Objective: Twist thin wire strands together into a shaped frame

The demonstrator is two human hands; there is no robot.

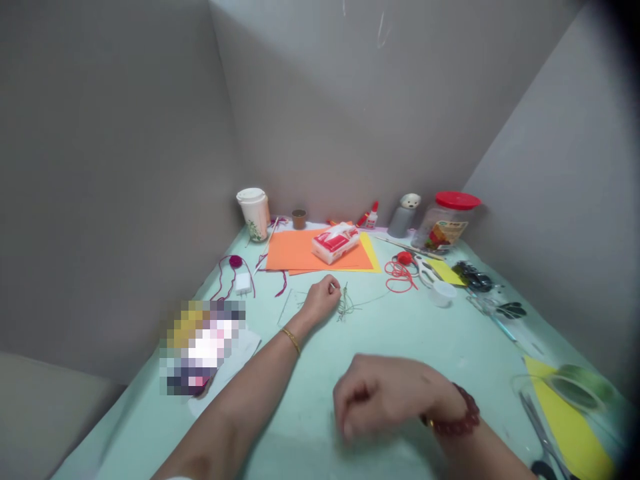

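My left hand point(323, 298) rests at the middle of the table, its fingers curled closed against a loose tangle of thin green thread point(345, 305). One strand trails right from the tangle. Nearer to me, my right hand point(385, 395) hangs over the table with bent fingers, thumb and forefinger together; it is slightly blurred, and anything between the fingertips is too small to make out. A clear flat piece point(289, 307) lies just left of my left hand.
Behind are orange paper point(290, 250), a tissue pack point(336, 243), a white cup point(254, 215) and a red-lidded jar point(445, 223). Red cord point(400, 277) lies right of centre. A green spool point(575, 388) and scissors point(543, 427) lie at right, a blurred-out phone-like object point(205, 347) at left.
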